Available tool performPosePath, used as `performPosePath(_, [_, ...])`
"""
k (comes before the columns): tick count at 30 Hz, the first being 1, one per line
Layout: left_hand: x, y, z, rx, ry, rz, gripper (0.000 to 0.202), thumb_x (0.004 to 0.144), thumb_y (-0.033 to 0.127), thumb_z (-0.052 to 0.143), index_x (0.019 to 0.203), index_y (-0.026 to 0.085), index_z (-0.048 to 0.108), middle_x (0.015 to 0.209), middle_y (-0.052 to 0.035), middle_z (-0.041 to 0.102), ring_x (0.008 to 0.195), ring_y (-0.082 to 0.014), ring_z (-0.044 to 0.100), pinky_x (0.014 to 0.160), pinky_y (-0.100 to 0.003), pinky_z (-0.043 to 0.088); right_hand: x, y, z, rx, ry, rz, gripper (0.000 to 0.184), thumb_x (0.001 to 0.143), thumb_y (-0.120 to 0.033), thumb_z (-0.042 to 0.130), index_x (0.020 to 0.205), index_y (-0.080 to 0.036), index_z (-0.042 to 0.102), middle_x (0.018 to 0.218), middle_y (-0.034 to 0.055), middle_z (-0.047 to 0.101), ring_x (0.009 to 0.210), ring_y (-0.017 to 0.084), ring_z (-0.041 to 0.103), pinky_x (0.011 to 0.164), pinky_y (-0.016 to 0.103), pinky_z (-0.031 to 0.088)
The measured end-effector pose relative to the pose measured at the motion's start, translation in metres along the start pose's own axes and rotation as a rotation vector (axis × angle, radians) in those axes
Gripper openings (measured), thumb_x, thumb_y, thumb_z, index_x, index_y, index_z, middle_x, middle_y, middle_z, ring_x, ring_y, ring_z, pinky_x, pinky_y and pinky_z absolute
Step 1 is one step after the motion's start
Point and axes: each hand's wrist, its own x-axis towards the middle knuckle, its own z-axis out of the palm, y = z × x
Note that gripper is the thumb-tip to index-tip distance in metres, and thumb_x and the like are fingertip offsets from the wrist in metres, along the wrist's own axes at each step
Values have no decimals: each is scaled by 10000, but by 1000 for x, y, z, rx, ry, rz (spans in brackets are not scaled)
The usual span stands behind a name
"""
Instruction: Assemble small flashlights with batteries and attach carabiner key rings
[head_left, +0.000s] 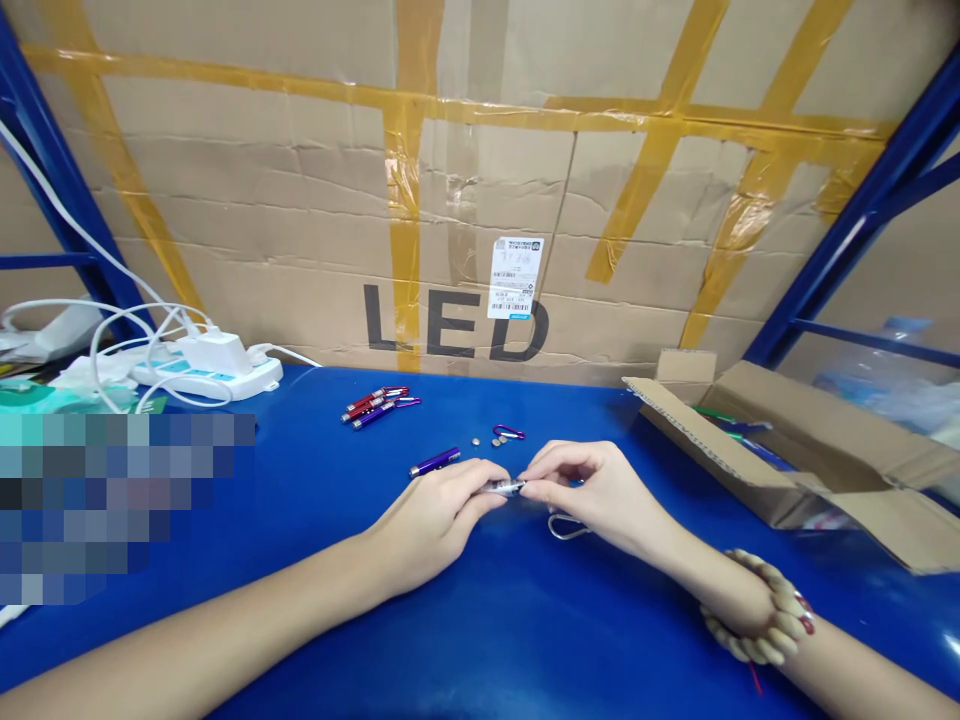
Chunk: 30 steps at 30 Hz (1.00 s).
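My left hand point(442, 505) is closed round a small silver penlight point(504, 488), whose near part is hidden by the fingers. At the penlight's right end, my right hand point(592, 490) pinches the tip; any small part between those fingertips is hidden. A silver carabiner clip point(568, 527) lies just below my right hand. Behind my left hand rests a purple penlight tube point(435, 462). Several small button cells point(475, 442) and a purple carabiner clip point(509, 432) lie on the blue table point(480, 630) beyond both hands.
Red penlights point(367, 404) and a purple penlight point(373, 415) with clips lie together farther back. An open cardboard box point(780, 440) stands at right with penlights inside. A white power strip point(217, 375) with cables sits back left. A large taped carton point(300, 220) closes off the rear.
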Motion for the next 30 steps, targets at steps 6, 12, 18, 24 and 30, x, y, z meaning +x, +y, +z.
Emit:
performPosePath(6, [-5, -5, 2, 54, 51, 166, 208, 910, 164, 389, 969, 161, 588, 773, -18, 567, 701, -120, 530, 667, -207, 424, 0, 1, -2, 62, -96, 59, 219, 570, -327, 770, 607, -138, 665, 633, 4, 604, 489, 57, 470, 450, 184, 372])
performPosePath(12, [-9, -8, 6, 84, 46, 304, 224, 877, 82, 388, 936, 140, 596, 755, -34, 568, 670, -115, 537, 631, -195, 438, -3, -2, 3, -73, -123, -11, 228, 622, -360, 738, 570, -150, 664, 608, 11, 601, 489, 72, 497, 454, 199, 391])
performPosePath(18, [-10, -7, 8, 159, 143, 375, 257, 863, 43, 383, 1000, 130, 582, 818, -61, 644, 717, -131, 589, 638, -213, 468, -6, -1, 5, -122, -58, -84, 221, 649, -354, 720, 574, -156, 655, 604, 14, 604, 514, 81, 480, 482, 215, 366])
performPosePath(24, [-7, -8, 7, 146, 170, 402, 357, 856, 16, 378, 1125, 178, 548, 906, -51, 666, 788, -135, 610, 686, -231, 485, -5, 6, 6, 113, -152, 178, 261, 606, -371, 739, 602, -128, 643, 551, -14, 533, 487, 60, 397, 453, 199, 313])
performPosePath(30, [-2, -6, 7, 18, 133, 194, 265, 885, 107, 412, 1036, 188, 613, 873, -27, 673, 759, -122, 617, 693, -217, 486, -2, 4, 4, -15, -102, 210, 323, 630, -441, 703, 640, -122, 658, 466, -19, 511, 405, 56, 393, 398, 192, 304])
